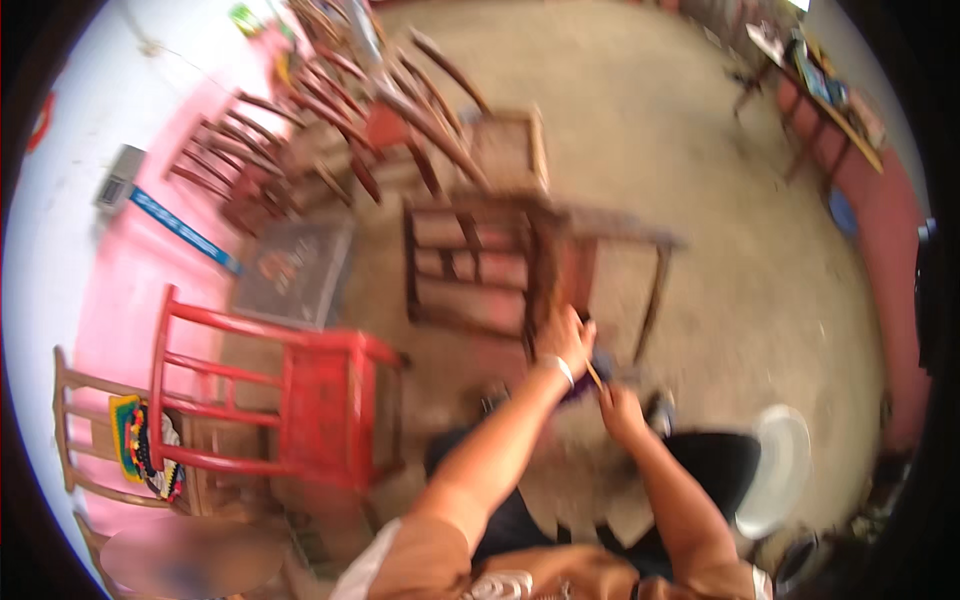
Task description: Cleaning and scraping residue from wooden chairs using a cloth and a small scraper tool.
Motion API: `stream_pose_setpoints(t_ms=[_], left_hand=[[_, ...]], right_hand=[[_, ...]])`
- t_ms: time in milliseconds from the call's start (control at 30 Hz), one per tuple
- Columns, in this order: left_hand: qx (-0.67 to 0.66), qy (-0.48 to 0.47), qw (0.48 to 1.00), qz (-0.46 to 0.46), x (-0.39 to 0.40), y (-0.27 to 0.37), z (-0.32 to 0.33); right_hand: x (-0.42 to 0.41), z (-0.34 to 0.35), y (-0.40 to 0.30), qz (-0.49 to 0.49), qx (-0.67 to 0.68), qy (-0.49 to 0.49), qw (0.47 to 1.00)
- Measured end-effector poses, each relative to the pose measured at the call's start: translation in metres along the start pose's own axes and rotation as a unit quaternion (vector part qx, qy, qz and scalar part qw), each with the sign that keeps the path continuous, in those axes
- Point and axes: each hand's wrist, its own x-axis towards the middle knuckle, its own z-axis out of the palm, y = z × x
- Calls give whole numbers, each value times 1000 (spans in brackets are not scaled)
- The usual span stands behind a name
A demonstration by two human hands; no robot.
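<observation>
A dark brown wooden chair [469, 281] stands or lies in front of me, its slatted back to the left and its legs to the right. My left hand [566, 341], with a white band at the wrist, is at the chair's near side. Blur hides whether its fingers grip the frame. My right hand [622, 412] is closed around one end of a thin pale stick [593, 373], whose other end reaches my left hand. Something purple [577, 391] shows below the hands, partly hidden.
A red wooden chair [322, 405] stands at my left. Behind it, another chair [71, 427] carries colourful knitted cloth [127, 439]. Several wooden chairs crowd the far left, near a dark board [296, 270]. A white basin [776, 472] is at right, and a cluttered table [832, 105] stands far right.
</observation>
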Motion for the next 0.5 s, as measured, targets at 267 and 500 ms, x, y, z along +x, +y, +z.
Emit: stream_pose_setpoints(t_ms=[267,500], left_hand=[[163,-125,979,-14,-4,-36,30],[-104,26,980,165,-10,41,-27]], right_hand=[[-16,14,21,77,49,-65,994],[-24,-9,-9,108,197,40,974]])
